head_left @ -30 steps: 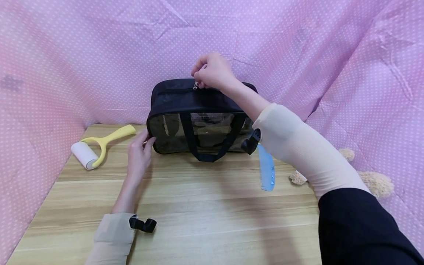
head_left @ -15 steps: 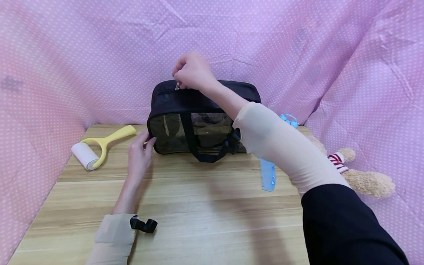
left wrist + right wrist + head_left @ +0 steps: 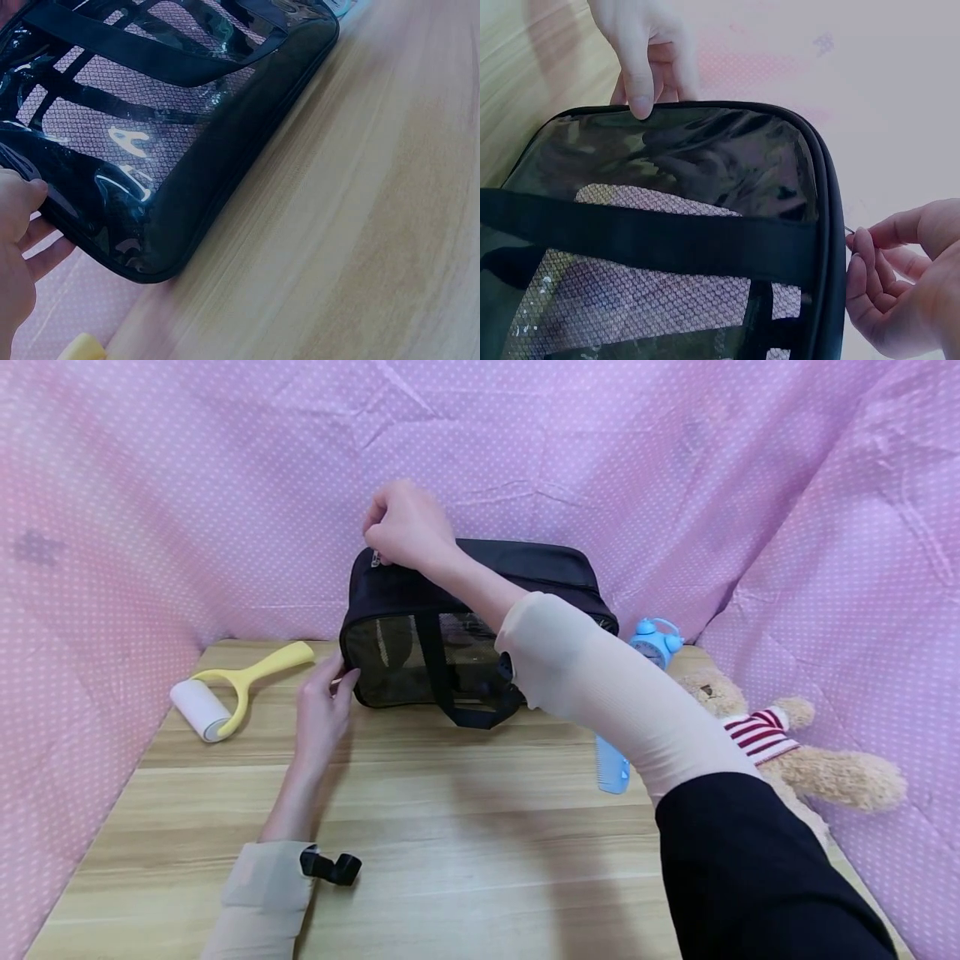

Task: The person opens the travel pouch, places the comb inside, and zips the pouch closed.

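Observation:
A black bag (image 3: 390, 656) with clear front panels and a strap handle (image 3: 472, 718) stands upright at the back of the wooden table. My left hand (image 3: 321, 714) pinches its left side edge, thumb on the clear front panel, as the left wrist view also shows. Up on top, near the bag's left end, my right hand (image 3: 411, 531) pinches the metal zipper pull (image 3: 376, 559) with curled fingers. In the right wrist view both hands appear, with the right hand (image 3: 904, 281) close against the bag's top. My right forearm hides part of the bag's right front.
A yellow-handled lint roller (image 3: 243, 685) lies at the left. To the right are a blue comb (image 3: 612, 768), a blue alarm clock (image 3: 651, 647) and a teddy bear (image 3: 757, 735), all partly behind my right arm. Pink dotted cloth (image 3: 487, 443) hangs behind the table.
My right hand has slid left along the bag's top with the zipper pull, from near the middle to the left end. The clock and bear have come into view. The left hand keeps its hold.

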